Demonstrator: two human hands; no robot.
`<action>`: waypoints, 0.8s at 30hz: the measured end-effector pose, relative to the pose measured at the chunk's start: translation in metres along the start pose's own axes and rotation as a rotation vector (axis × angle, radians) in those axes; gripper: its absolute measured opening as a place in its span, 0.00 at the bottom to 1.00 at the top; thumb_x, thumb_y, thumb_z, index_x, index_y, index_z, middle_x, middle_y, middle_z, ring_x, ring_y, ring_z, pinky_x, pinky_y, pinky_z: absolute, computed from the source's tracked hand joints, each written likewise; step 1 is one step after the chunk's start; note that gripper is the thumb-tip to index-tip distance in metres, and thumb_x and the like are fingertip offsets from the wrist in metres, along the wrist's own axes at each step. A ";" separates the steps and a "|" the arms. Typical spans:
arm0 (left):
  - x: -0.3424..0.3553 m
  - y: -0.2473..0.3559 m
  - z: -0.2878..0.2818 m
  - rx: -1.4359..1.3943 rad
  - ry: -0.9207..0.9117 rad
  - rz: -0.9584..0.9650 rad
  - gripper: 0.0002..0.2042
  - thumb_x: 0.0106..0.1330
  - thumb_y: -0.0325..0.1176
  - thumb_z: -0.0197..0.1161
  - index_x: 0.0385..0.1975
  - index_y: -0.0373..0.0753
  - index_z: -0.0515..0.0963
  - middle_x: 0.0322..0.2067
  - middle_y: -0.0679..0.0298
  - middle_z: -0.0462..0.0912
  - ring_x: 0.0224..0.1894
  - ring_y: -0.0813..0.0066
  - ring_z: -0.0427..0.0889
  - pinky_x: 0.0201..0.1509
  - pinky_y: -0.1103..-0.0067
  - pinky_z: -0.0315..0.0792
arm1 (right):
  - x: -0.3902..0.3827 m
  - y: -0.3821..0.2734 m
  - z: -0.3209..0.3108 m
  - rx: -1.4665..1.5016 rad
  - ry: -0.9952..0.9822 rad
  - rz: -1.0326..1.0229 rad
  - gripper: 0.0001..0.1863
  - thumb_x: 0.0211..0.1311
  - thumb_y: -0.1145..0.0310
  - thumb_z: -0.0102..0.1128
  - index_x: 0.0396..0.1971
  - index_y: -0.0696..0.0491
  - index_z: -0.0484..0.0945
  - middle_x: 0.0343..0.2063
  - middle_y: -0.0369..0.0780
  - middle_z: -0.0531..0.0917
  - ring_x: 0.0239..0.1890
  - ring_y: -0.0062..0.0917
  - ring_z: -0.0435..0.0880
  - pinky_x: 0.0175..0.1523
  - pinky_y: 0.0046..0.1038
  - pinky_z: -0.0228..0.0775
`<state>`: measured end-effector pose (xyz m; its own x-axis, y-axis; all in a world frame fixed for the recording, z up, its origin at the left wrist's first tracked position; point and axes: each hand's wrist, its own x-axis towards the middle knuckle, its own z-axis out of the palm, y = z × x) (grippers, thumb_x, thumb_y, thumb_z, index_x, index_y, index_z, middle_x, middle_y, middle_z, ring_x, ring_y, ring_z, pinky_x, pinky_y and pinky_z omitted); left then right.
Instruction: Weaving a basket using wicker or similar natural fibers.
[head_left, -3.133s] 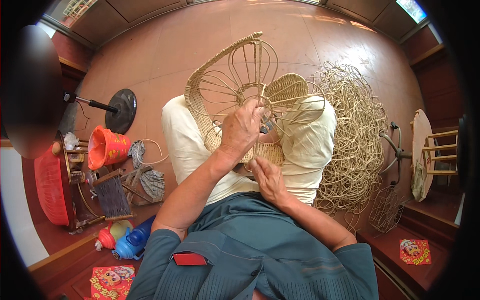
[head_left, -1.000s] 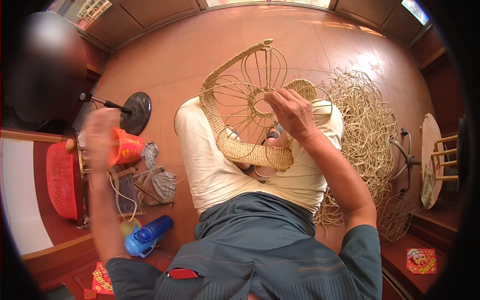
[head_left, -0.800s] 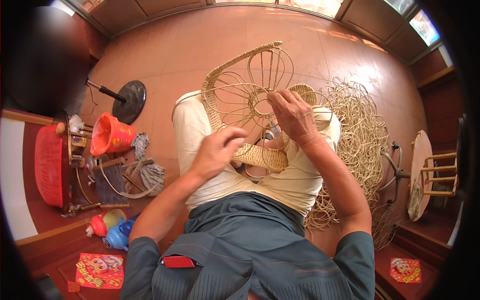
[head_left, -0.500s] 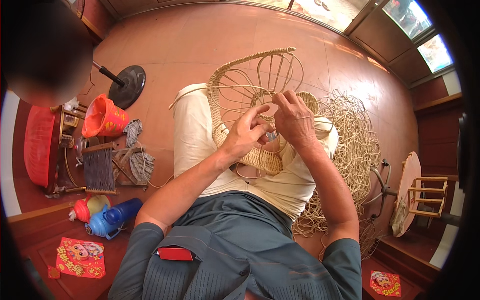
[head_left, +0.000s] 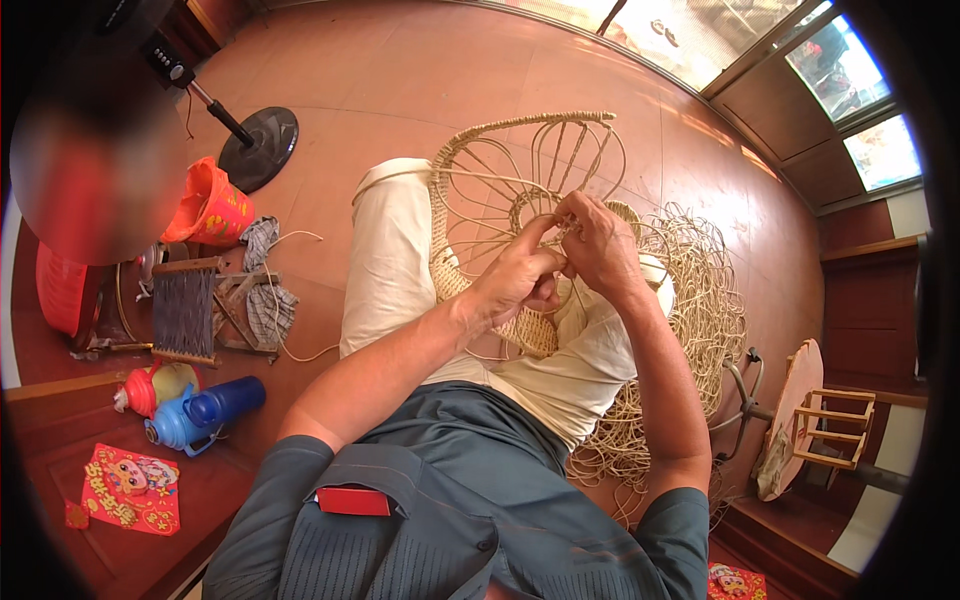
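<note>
The part-woven basket frame (head_left: 446,274) lies between the knees (head_left: 392,195), forward and left of the right hand (head_left: 603,245), which pinches a cord (head_left: 490,177) beside the frame's hub. The left hand (head_left: 523,277) curls in nearer the body, its grip hidden.

Just beside the right hand (head_left: 605,245) and nearer the body, the left hand (head_left: 518,280) stretches its index finger toward the right fingertips. The right fingers bend into a pinch. Behind the hands, the left forearm (head_left: 390,370) and right forearm (head_left: 668,390) converge.
</note>
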<state>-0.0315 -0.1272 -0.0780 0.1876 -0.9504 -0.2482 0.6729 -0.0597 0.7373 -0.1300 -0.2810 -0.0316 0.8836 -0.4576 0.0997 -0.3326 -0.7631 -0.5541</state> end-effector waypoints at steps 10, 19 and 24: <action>-0.038 0.011 -0.018 0.842 0.238 0.286 0.18 0.84 0.45 0.59 0.39 0.35 0.85 0.26 0.67 0.82 0.25 0.79 0.78 0.32 0.77 0.74 | -0.007 0.009 0.012 0.013 0.125 -0.193 0.13 0.63 0.75 0.63 0.48 0.53 0.81 0.44 0.45 0.87 0.43 0.46 0.89 0.49 0.45 0.82; -0.195 0.109 -0.100 1.304 0.535 0.056 0.12 0.77 0.36 0.69 0.35 0.34 0.84 0.23 0.66 0.77 0.28 0.79 0.74 0.34 0.75 0.71 | -0.005 0.024 0.028 -0.199 0.376 -0.355 0.12 0.74 0.61 0.69 0.46 0.50 0.78 0.39 0.38 0.81 0.39 0.36 0.87 0.42 0.36 0.84; -0.294 0.190 -0.227 1.837 0.884 0.015 0.14 0.75 0.41 0.70 0.36 0.34 0.83 0.26 0.50 0.80 0.28 0.66 0.79 0.38 0.67 0.75 | -0.006 0.027 0.037 -0.199 0.422 -0.333 0.09 0.73 0.65 0.67 0.42 0.51 0.76 0.38 0.38 0.80 0.38 0.35 0.88 0.41 0.36 0.85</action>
<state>0.2035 0.2098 -0.0075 0.7924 -0.6100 0.0057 -0.5936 -0.7689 0.2376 -0.1322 -0.2813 -0.0778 0.7567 -0.2894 0.5862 -0.1506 -0.9497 -0.2745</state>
